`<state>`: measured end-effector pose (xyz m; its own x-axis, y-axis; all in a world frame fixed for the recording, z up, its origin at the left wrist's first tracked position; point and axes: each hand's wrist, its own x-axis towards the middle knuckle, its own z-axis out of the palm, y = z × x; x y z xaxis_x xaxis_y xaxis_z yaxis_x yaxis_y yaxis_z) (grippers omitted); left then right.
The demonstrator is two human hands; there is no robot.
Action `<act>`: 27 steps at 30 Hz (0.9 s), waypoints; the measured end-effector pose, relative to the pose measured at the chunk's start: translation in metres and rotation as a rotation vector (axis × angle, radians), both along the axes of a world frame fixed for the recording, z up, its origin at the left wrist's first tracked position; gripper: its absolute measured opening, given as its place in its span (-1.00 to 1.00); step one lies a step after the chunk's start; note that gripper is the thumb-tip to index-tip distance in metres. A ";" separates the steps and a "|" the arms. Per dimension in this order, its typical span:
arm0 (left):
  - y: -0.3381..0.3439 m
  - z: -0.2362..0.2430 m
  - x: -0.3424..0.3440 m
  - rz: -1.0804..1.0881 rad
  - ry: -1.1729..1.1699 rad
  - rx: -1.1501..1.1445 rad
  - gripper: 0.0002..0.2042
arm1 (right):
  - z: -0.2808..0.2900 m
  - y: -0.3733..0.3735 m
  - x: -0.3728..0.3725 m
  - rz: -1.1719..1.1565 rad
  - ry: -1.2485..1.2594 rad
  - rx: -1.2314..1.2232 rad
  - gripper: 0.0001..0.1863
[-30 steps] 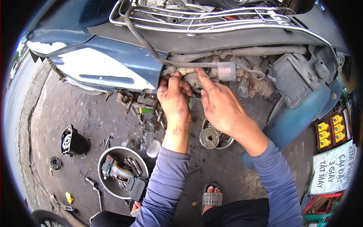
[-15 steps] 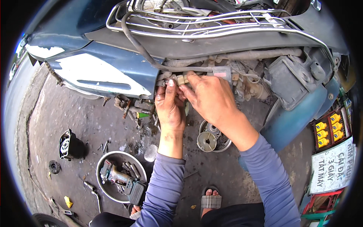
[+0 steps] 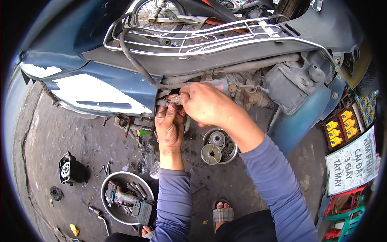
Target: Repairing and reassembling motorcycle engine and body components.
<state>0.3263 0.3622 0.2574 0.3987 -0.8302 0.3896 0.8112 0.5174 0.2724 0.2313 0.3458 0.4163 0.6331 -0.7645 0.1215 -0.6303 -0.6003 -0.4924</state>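
Fingers of both hands meet on a small pale connector piece [image 3: 174, 99] at the exposed engine side of a blue motorbike [image 3: 121, 86] tipped on its side, just below a black rubber hose [image 3: 137, 66] that curves down from the chrome wire rack [image 3: 209, 38]. The left hand [image 3: 170, 125], grimy and reaching up from below, pinches the piece between thumb and fingertips; the right hand [image 3: 207, 105] comes in from the right, its fingers curled and pressed together around the same fitting. By the look of it, the work calls for a steady hold from below while the upper hand works the fitting straight along its line, not sideways, to spare the thin wiring nearby. On the oil-stained concrete floor [image 3: 80, 141] beneath lie a round metal clutch assembly in a shallow dish [image 3: 217, 146], a steel bowl [image 3: 108, 201] holding a cordless power tool [image 3: 129, 201] and loose bolts, and a black engine part [image 3: 70, 171] well apart at left.
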 end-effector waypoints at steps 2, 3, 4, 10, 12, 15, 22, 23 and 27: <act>0.001 0.004 -0.003 0.032 0.019 0.048 -0.71 | 0.023 -0.002 0.007 -0.097 0.249 0.371 -0.61; 0.001 0.006 -0.007 0.035 0.016 0.050 -0.71 | 0.031 -0.005 0.006 -0.085 0.193 0.482 -0.60; 0.000 0.008 -0.010 0.039 0.013 0.051 -0.70 | 0.028 -0.014 0.009 -0.127 0.195 0.494 -0.63; 0.012 0.039 -0.033 0.151 0.217 0.163 -0.78 | 0.025 -0.004 0.002 0.016 0.209 0.272 -0.65; 0.016 0.047 -0.036 0.128 0.287 0.165 -0.79 | 0.018 -0.001 -0.003 0.045 0.144 0.179 -0.66; 0.008 0.036 -0.033 0.105 0.293 0.107 -0.80 | 0.027 -0.006 0.004 -0.153 0.105 0.437 -0.68; 0.011 0.027 -0.022 0.133 0.104 0.158 -0.72 | 0.021 -0.017 0.006 -0.240 0.052 0.616 -0.64; 0.010 0.028 -0.021 0.120 0.124 0.158 -0.74 | 0.020 -0.017 0.006 -0.242 0.053 0.612 -0.64; 0.015 0.026 -0.018 0.103 0.141 0.140 -0.76 | 0.022 -0.014 0.009 -0.257 0.060 0.592 -0.63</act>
<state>0.3084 0.3774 0.2833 0.5265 -0.8244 0.2077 0.7912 0.5646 0.2351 0.2406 0.3316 0.4385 0.4131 -0.8194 -0.3973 -0.7546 -0.0638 -0.6531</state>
